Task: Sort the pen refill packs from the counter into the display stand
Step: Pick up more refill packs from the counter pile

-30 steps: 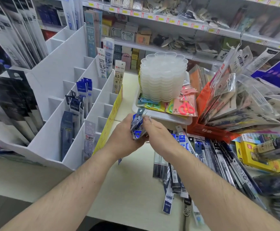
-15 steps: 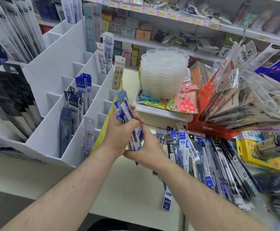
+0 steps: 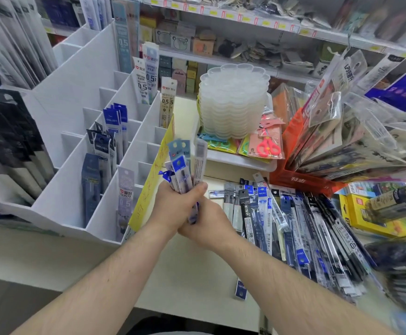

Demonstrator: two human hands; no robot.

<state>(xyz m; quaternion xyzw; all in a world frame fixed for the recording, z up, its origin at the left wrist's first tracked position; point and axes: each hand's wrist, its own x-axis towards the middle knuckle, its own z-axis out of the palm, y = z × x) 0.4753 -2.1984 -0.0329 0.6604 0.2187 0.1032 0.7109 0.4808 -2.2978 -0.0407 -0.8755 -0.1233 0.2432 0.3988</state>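
My left hand (image 3: 173,206) grips a bunch of pen refill packs (image 3: 185,168) upright, their blue and white tops fanned above my fist. My right hand (image 3: 206,226) is curled around the lower ends of the same bunch, just below and right of the left hand. Both hands hover over the counter beside the right edge of the white display stand (image 3: 76,122), whose stepped slots hold several packs. A spread of loose refill packs (image 3: 281,226) lies on the counter to the right of my hands.
A stack of clear plastic trays (image 3: 233,100) sits on a white tray behind my hands, with pink scissors (image 3: 268,147) beside it. An orange box (image 3: 293,175) of bagged goods leans at right. Yellow boxes (image 3: 356,213) lie far right. Shelves run along the back.
The bunch of packs has swung from lying across my hands to standing upright. Both hands have dropped slightly and stay next to the stand's right edge.
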